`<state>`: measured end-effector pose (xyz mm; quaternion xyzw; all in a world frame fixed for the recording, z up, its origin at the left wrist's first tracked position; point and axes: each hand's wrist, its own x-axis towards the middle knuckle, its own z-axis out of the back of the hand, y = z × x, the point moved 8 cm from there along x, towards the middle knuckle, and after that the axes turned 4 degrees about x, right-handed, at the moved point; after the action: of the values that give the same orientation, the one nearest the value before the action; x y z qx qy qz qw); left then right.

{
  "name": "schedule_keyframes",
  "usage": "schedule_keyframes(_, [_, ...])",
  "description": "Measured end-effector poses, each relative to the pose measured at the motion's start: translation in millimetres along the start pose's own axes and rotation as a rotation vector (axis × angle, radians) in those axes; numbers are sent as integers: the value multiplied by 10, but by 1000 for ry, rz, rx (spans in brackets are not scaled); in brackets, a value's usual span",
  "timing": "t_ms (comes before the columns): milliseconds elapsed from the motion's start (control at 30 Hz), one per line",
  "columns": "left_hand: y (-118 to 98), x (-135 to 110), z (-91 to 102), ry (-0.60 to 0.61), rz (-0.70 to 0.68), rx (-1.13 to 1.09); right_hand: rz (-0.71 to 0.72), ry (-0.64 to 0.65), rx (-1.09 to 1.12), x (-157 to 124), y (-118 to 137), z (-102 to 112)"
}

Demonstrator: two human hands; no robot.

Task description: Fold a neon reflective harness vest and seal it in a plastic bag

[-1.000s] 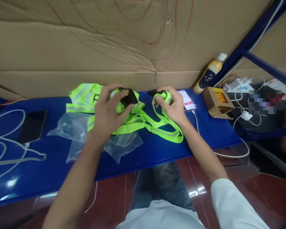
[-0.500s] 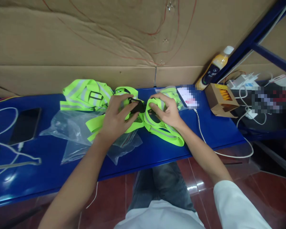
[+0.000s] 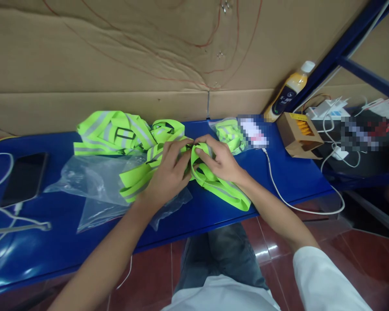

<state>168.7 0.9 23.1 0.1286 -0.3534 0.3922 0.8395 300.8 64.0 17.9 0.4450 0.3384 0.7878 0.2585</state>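
Note:
Both my hands meet at a neon-yellow reflective strap [image 3: 222, 190] with a grey stripe. My left hand [image 3: 171, 170] is closed on it near a small black part, mostly hidden by the fingers. My right hand [image 3: 218, 157] pinches a loop of the same strap, its fingertips against the left ones. A loose strap end [image 3: 132, 183] sticks out left of my left hand. Behind lies a bundle of similar reflective straps [image 3: 112, 131] with a black rectangular slider. Clear plastic bags [image 3: 94, 181] lie under and left of my left hand.
A bagged strap [image 3: 230, 134] and a phone [image 3: 254, 131] with a white cable lie beyond my right hand. Farther right stand a juice bottle [image 3: 290, 93] and an open cardboard box [image 3: 300, 136]. A dark phone [image 3: 24, 179] and white cables are at the left. Cardboard [image 3: 132, 52] backs the blue table.
My hands have come together, and the black buckle that showed between them is now mostly covered by fingers. The view has shifted slightly.

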Motion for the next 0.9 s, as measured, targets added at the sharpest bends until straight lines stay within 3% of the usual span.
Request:
schedule_keyframes(233, [50,0,46,-32,14,68,110,23,-27,18,94,-6])
schedule_keyframes(433, [235,-48,106,-77,43,163,159,-43,-95,117,79,353])
schedule_keyframes(567, [361,-113,148,-140,97,217,147,-113,-282,77,220,530])
schedule_keyframes(633, [349,-124,196,-175,103,240,161,-184,-433,19,406,490])
schedule_keyframes(700, [286,-113,245,-193,78,248,154,-154,-563,0,545,311])
schedule_keyframes(800, [174,-66,278,-170,-2,205,114,-45,-631,82,544,77])
schedule_keyframes(900, [115,-20,298,-173,-64,160,113,208,-419,220,389,-50])
